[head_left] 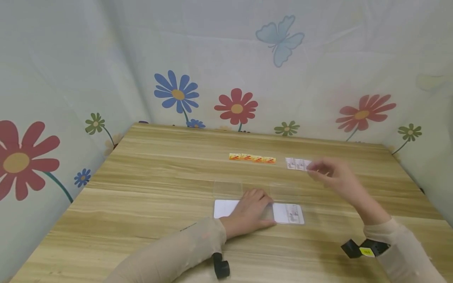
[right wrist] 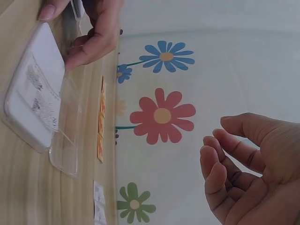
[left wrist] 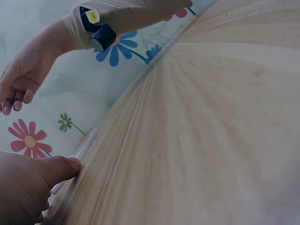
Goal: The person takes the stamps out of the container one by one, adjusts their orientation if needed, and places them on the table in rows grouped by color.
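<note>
My left hand (head_left: 249,212) rests between two flat white cases. Its thumb and forefinger grip the left end of the right-hand white case (head_left: 279,213), one at each corner. Inside that case, toward its right end, lie thin whitish printed cards (right wrist: 40,93); its clear lid (head_left: 284,192) is folded back. The left-hand white case (head_left: 223,208) is partly hidden under my left hand. Farther back, my right hand (head_left: 334,177) hovers at the right end of a row of small whitish printed cards (head_left: 295,164). In the right wrist view its fingers curl loosely with nothing visible between them.
A row of small yellow and orange printed cards (head_left: 253,158) lies left of the whitish ones. The left-hand case's clear lid (head_left: 227,189) lies folded back on the wooden table (head_left: 159,196). A flower-printed curtain (head_left: 212,51) hangs behind the table.
</note>
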